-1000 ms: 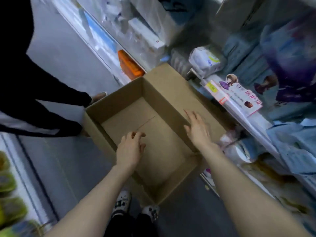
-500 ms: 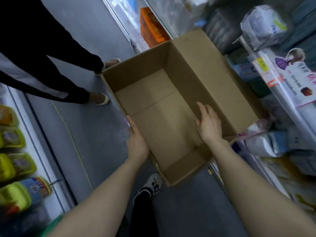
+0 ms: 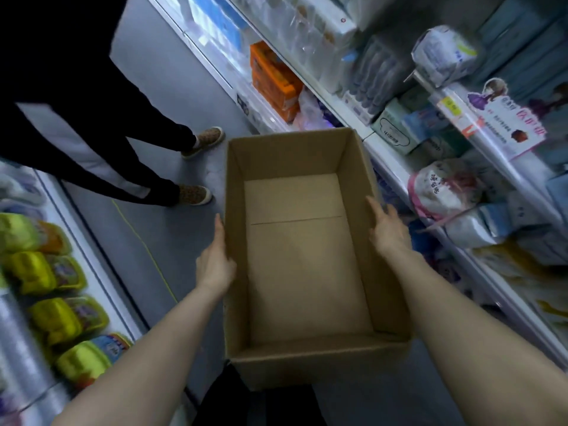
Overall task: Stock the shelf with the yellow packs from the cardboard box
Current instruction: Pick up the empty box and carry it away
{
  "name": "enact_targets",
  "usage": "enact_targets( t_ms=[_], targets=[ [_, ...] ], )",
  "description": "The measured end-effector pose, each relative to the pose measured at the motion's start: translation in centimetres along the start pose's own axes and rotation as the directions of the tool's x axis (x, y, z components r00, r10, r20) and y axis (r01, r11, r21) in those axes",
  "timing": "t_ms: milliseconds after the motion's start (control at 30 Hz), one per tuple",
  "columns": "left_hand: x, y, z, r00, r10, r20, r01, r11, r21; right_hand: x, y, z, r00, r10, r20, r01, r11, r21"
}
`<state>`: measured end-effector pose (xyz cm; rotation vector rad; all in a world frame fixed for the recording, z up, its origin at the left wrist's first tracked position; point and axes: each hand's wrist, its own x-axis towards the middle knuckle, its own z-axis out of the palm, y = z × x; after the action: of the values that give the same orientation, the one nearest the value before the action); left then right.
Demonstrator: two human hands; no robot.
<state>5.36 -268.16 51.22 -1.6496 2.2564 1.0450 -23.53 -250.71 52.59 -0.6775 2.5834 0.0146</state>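
The open brown cardboard box [image 3: 310,256] is now held squarely in front of the body, long axis pointing away, whereas half a second ago it sat skewed toward the right-hand shelving and a second ago both hands were reaching into its interior. The left hand [image 3: 215,259] is now laid flat against the outside of the left wall, fingers pressed together and pointing forward, the thumb not clearly visible; the right hand [image 3: 388,230] is placed on the right wall's rim, fingers loosely together and extended along the cardboard. Whether the thumbs are hooked inside cannot be told. No pinch is seen on either side; the box is clamped between the two palms. The box's floor is bare, with only the seam of the bottom flaps visible, so no packs are left inside it. The yellow packs [image 3: 52,321] are seen lined up on the white shelf [image 3: 101,287] at the lower left, just beside the grey aisle floor [image 3: 147,241]. From this it is judged that the stocking itself is finished and the empty box is being carried off or repositioned. A second person's dark-trousered legs [image 3: 123,167] stand in the aisle ahead on the left, near the box's far corner, and could be bumped if the box is swung that way.
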Motion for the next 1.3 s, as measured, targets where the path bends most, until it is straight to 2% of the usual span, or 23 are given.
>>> enact_targets(
  t_ms=[100,233,367,533,700,933,1067,1200,1300],
  targets=[
    [-0.5,-0.3,-2.2,0.994,0.105,0.032,-0.107,0.993,0.060,-4.2,0.9,0.5,0.998,0.038,-0.058,-0.033,0.996,0.085],
    [-2.1,2.0,-4.8,0.964,0.252,0.091,-0.264,0.951,0.164,-11.0,2.2,0.8,0.966,0.204,-0.159,-0.163,0.958,0.238],
    [-4.3,5.7,-5.5,0.886,0.435,0.159,-0.463,0.847,0.262,-18.1,4.7,1.2,0.905,0.385,-0.179,-0.278,0.855,0.437],
    [-7.7,11.1,-2.8,0.788,0.561,0.252,-0.615,0.723,0.315,-25.5,9.3,2.2,0.798,0.593,-0.106,-0.430,0.684,0.590],
    [-12.6,15.9,1.8,0.618,0.704,0.351,-0.786,0.536,0.308,-33.6,14.8,2.3,0.688,0.723,-0.064,-0.511,0.546,0.664],
    [-24.5,22.7,9.8,0.334,0.774,0.538,-0.942,0.254,0.219,-45.6,23.4,5.3,0.459,0.888,-0.015,-0.624,0.334,0.706],
    [-33.3,25.6,16.3,0.179,0.755,0.630,-0.978,0.065,0.200,-53.0,28.7,7.9,0.306,0.951,0.034,-0.644,0.181,0.743],
    [-42.5,27.6,23.6,0.052,0.701,0.711,-0.991,-0.050,0.122,-60.5,34.0,9.8,0.138,0.985,0.105,-0.661,0.013,0.751],
    [-49.4,28.6,28.4,-0.045,0.671,0.740,-0.991,-0.123,0.051,-65.6,38.0,10.8,0.021,0.993,0.113,-0.639,-0.074,0.765]
  ],
)
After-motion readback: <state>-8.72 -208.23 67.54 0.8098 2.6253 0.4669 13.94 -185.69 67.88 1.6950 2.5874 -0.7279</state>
